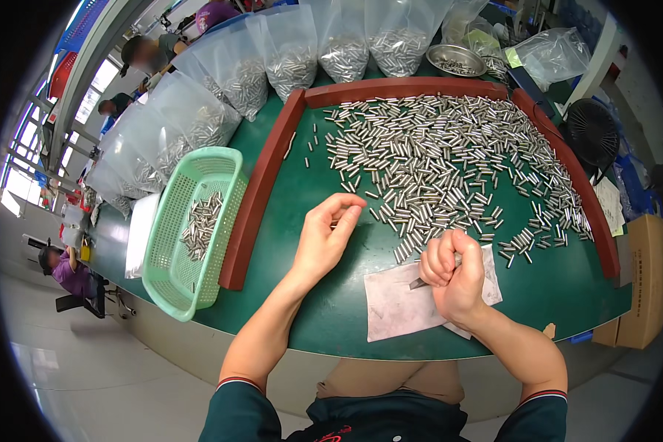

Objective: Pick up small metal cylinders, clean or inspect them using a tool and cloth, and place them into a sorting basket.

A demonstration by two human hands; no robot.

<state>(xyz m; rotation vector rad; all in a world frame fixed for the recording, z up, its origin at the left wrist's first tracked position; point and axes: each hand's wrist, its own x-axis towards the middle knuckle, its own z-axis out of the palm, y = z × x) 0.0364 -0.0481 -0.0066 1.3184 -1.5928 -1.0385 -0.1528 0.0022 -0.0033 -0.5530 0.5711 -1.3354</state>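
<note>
Many short metal pins (420, 158) lie in a loose heap on the green tabletop (272, 324). My left hand (328, 236) is at the near left edge of the heap, fingers curled and thumb pressed toward them. What lies inside that grip is mostly hidden. My right hand (455, 280) is closed in a fist above a stained pale cloth (390, 306). A slim, dark metal tip (418, 283) sticks out of the fist on its left side; the rest of this piece is hidden by the fingers.
Dark red wooden rails (261, 191) frame the heap. A green plastic basket (236, 180) with some pins stands left. Clear bags (291, 62) full of pins line the back. A metal bowl (457, 60), black fan (593, 132) and cardboard box (644, 283) are toward the right. Several people are beyond.
</note>
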